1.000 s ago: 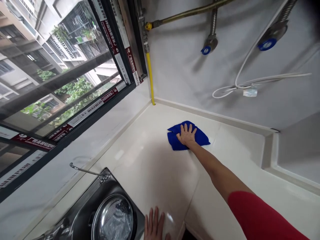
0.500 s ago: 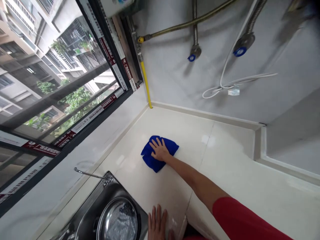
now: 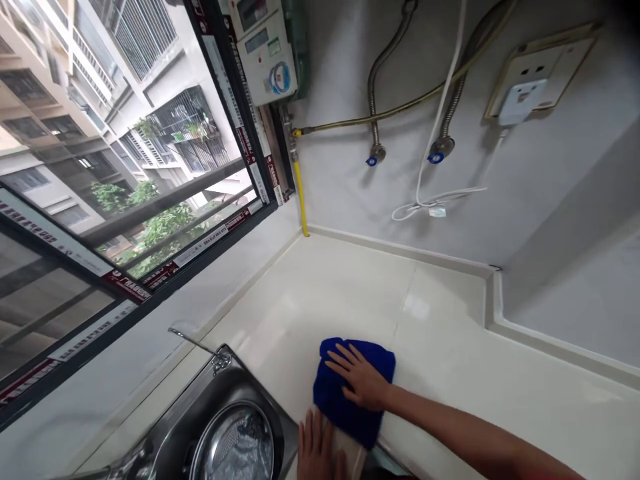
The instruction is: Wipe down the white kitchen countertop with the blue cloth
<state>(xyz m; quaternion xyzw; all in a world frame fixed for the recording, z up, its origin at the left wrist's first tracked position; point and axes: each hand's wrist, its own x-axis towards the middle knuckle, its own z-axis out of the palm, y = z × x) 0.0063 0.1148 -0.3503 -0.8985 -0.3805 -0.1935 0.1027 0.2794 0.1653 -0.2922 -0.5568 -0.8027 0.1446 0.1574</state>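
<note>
My right hand (image 3: pixel 360 377) lies flat on a folded blue microfiber cloth (image 3: pixel 340 413), pressing it onto the cream stone countertop (image 3: pixel 430 340). The cloth's lower corner comes close to my left hand (image 3: pixel 317 450), which rests open on the counter with its fingers apart, holding nothing. That hand sits beside the stainless steel sink (image 3: pixel 225 393), and its lower part runs off the bottom of the view. A red sleeve shows only as a sliver at the bottom edge.
A metal faucet (image 3: pixel 195 339) and a round steel strainer (image 3: pixel 233 443) are at the sink. A window frame (image 3: pixel 235 113) runs along the counter's far left. On the wall are a gas meter (image 3: pixel 265 57), yellow gas pipe (image 3: pixel 300 197), braided hoses, and a socket (image 3: pixel 540 80).
My right hand and the cloth have slid along the counter toward the bottom of the view, closer to my left hand. The view has shifted, bringing the gas meter and socket into sight.
</note>
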